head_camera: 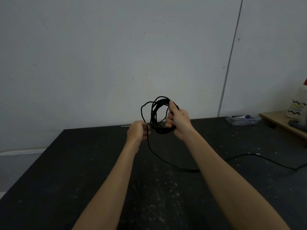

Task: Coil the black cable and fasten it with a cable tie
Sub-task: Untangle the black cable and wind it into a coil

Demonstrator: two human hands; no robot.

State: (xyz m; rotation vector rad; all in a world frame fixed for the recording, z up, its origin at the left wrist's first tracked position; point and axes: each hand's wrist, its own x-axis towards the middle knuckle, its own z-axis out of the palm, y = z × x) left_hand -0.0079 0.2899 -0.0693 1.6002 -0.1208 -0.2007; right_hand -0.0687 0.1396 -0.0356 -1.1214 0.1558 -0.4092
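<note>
Held up above the far part of the black table [83, 171] is a black cable [155, 113], wound into several loose loops. My right hand [177, 121] grips the right side of the coil, thumb pointing up. My left hand [137, 131] pinches the free strand just left of the coil's bottom. From there the loose cable hangs down, runs along the table under my right forearm and trails off toward the right edge. A thin pale strip [125, 125], possibly a cable tie, lies at the table's far edge behind my left hand.
A clear plastic tray [241, 121] with small items sits at the back right. Beside it, a wooden shelf [282, 123] carries a patterned vase [297, 108]. A pale wall stands directly behind the table. The table surface is speckled with white marks.
</note>
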